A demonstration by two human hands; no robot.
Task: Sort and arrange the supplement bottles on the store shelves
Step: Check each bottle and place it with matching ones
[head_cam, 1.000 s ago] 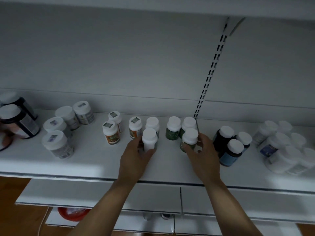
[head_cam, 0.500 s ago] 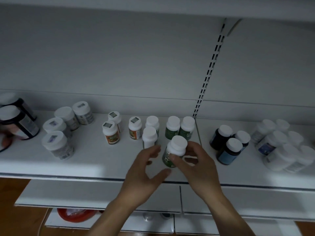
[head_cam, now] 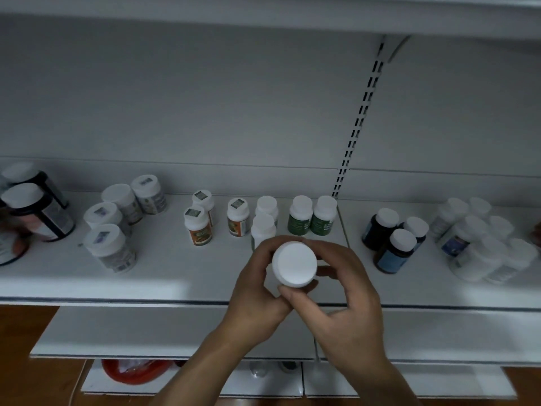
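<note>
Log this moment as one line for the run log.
held: white-capped bottle, cap toward camera | left hand: grips bottle | right hand: grips bottle | shelf: two green bottles upright behind hands

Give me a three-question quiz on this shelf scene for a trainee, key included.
1. True or false: both the left hand and the right hand hold the white-capped bottle.
2. How many green-labelled bottles stand on the shelf? A) one B) two C) four
3. Fill in: seen from the person, the orange-labelled bottles stand to the ____ of the green-labelled bottles.
Key: 1 true; 2 B; 3 left.
</note>
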